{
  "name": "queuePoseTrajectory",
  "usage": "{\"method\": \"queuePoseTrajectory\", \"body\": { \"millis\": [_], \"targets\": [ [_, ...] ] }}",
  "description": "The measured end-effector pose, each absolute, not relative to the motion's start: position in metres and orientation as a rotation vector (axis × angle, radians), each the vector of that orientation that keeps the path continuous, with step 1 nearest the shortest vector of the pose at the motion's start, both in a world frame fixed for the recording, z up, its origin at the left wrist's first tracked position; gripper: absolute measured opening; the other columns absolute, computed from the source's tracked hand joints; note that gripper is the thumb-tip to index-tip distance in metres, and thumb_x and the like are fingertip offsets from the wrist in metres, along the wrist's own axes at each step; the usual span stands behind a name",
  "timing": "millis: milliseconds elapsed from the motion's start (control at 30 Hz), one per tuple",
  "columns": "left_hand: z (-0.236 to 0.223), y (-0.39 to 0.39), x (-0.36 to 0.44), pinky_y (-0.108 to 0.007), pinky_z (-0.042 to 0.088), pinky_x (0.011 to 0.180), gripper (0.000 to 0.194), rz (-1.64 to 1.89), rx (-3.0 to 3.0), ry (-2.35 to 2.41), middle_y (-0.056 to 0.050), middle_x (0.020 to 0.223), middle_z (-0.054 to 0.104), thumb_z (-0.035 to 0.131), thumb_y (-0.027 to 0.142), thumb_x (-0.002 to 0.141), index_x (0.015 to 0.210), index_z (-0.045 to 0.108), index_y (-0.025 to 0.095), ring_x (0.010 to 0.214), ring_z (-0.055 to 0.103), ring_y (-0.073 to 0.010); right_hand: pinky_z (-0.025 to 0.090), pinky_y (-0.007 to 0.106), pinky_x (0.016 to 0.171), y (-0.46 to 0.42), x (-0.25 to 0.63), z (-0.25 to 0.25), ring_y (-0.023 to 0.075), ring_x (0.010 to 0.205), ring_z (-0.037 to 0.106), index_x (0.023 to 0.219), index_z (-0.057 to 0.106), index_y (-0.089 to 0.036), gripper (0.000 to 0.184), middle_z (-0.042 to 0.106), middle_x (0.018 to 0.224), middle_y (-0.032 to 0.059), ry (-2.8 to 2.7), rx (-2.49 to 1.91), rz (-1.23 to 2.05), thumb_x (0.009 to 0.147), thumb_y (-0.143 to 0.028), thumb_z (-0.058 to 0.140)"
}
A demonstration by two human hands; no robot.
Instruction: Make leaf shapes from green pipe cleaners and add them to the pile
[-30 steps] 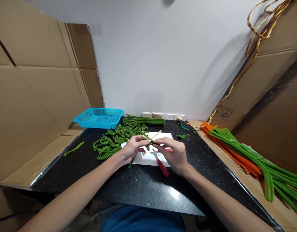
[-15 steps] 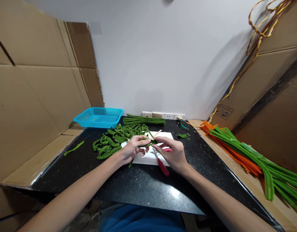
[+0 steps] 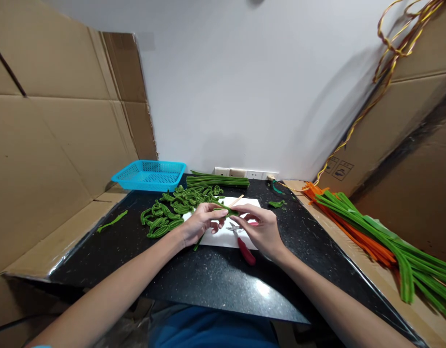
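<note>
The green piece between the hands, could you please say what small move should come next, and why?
Perhaps pinch the green piece at its right end with the right hand while the left hand steadies it: both hands are on it, and the pliers lie unheld.

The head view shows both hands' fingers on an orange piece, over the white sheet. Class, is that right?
The colour is wrong: the head view shows a green piece. The left hand and right hand do have fingers on it, over the white sheet.
</note>
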State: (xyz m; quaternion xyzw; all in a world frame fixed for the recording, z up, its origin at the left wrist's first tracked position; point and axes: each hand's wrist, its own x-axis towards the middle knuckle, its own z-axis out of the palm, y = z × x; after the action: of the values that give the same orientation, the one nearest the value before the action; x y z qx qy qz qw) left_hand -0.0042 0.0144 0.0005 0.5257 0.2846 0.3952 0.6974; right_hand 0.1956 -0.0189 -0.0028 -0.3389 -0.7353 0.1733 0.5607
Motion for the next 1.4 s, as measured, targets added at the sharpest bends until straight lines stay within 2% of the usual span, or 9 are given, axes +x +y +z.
{"method": "queuePoseTrajectory", "body": {
  "millis": [233,400,600,767,867,1067,1167,1400],
  "targets": [
    [-0.0002,0.0148,-0.0031,-0.02,0.039,0.047,0.03,0.871,1.195,0.615,-0.001,0.068,0.061,0.086,0.037,0.075,0.084,0.074,0.011,0.056,0.054,-0.0092,0.064,0.027,0.063,-0.0205,0.196,0.0012,0.019,0.074,0.076,0.097,0.081,-0.021,0.012,0.081,0.088,0.0062,-1.736,-0.805,0.408,0.089,-0.029,0.077],
    [0.0003,0.0143,-0.0027,-0.02,0.039,0.047,0.029,0.866,1.19,0.633,-0.002,0.067,0.06,0.086,0.036,0.074,0.08,0.073,0.01,0.056,0.053,-0.0086,0.066,0.029,0.067,-0.0204,0.1961,-0.0005,0.0201,0.073,0.078,0.092,0.082,-0.021,0.008,0.082,0.085,0.0054,-1.715,-0.802,0.442,0.087,-0.027,0.079],
    [0.0003,0.0151,-0.0022,-0.018,0.034,0.043,0.038,0.888,1.115,0.644,0.001,0.067,0.06,0.089,0.037,0.071,0.096,0.07,0.014,0.053,0.054,-0.0084,0.066,0.029,0.063,-0.0195,0.1952,-0.0001,0.0203,0.07,0.077,0.091,0.081,-0.02,0.012,0.081,0.086,0.0072,-1.678,-0.811,0.457,0.086,-0.031,0.08],
    [-0.0013,0.0173,-0.0019,-0.017,0.034,0.041,0.039,0.956,1.076,0.652,0.002,0.069,0.059,0.09,0.038,0.07,0.093,0.068,0.014,0.053,0.055,-0.0075,0.063,0.025,0.054,-0.0195,0.1937,-0.0017,0.0183,0.066,0.075,0.096,0.081,-0.019,0.017,0.081,0.086,0.0071,-1.654,-0.814,0.477,0.085,-0.033,0.081],
    [-0.001,0.0171,-0.0012,-0.016,0.035,0.042,0.038,0.998,1.094,0.659,0.002,0.075,0.058,0.09,0.037,0.071,0.093,0.07,0.013,0.056,0.055,-0.0061,0.063,0.025,0.055,-0.0192,0.1941,-0.0033,0.0184,0.067,0.076,0.101,0.08,-0.02,0.02,0.08,0.088,0.007,-1.665,-0.814,0.483,0.086,-0.033,0.08],
    [-0.0007,0.0177,-0.0016,-0.016,0.036,0.043,0.044,1.028,1.131,0.659,0.001,0.086,0.06,0.088,0.038,0.074,0.109,0.071,0.017,0.058,0.055,-0.0044,0.065,0.028,0.058,-0.0183,0.1953,-0.0044,0.0197,0.068,0.077,0.098,0.081,-0.02,0.019,0.081,0.089,0.0083,-1.687,-0.835,0.433,0.088,-0.035,0.079],
    [-0.0018,0.0187,-0.0022,-0.016,0.035,0.042,0.049,1.028,1.139,0.663,0.002,0.083,0.058,0.088,0.039,0.074,0.114,0.07,0.018,0.057,0.054,-0.0054,0.065,0.028,0.057,-0.0179,0.1943,-0.0047,0.0192,0.064,0.076,0.096,0.081,-0.02,0.018,0.081,0.086,0.0077,-1.658,-0.827,0.474,0.089,-0.036,0.078],
    [-0.0034,0.0188,-0.0017,-0.016,0.035,0.041,0.042,1.014,1.14,0.65,0.003,0.074,0.057,0.09,0.039,0.072,0.099,0.067,0.017,0.055,0.055,-0.0062,0.065,0.027,0.058,-0.018,0.1936,-0.0044,0.0191,0.062,0.075,0.092,0.08,-0.018,0.015,0.079,0.081,0.0077,-1.669,-0.813,0.478,0.09,-0.033,0.077]
  ]
}}
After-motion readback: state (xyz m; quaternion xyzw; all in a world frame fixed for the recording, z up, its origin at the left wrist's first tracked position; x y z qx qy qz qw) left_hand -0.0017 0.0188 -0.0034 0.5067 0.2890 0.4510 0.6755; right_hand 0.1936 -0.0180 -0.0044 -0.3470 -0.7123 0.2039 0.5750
